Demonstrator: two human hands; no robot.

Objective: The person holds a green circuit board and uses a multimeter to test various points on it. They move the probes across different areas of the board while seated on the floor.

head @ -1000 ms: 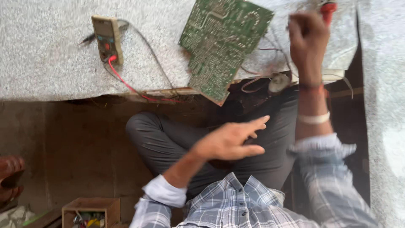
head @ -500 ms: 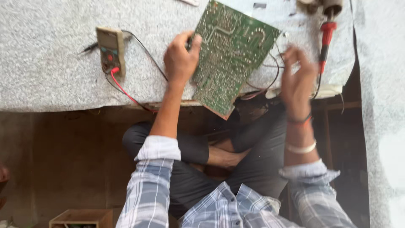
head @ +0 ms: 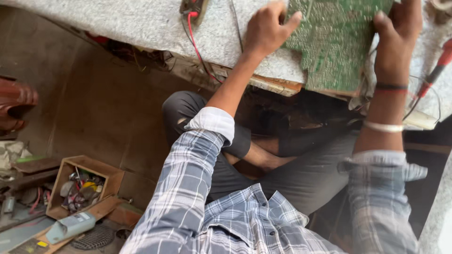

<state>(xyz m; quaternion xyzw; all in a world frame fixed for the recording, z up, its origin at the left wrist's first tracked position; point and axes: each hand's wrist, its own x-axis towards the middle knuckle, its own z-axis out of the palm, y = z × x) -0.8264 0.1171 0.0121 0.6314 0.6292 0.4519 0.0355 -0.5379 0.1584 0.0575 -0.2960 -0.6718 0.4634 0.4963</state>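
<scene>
A wooden box point(head: 70, 188) of small parts sits on the floor, a red-tipped probe point(head: 435, 70) on the bench.

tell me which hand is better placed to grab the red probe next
Right, probably. The right hand grips the green circuit board at the edge nearest the red probe; the left hand holds the board's far edge.

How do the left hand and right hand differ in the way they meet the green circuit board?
The left hand touches the green circuit board at its left edge, fingers curled, wrist bare. The right hand grips its right edge, thumb on the face, with bands on the wrist. Both reach from plaid sleeves onto the grey bench.
</scene>
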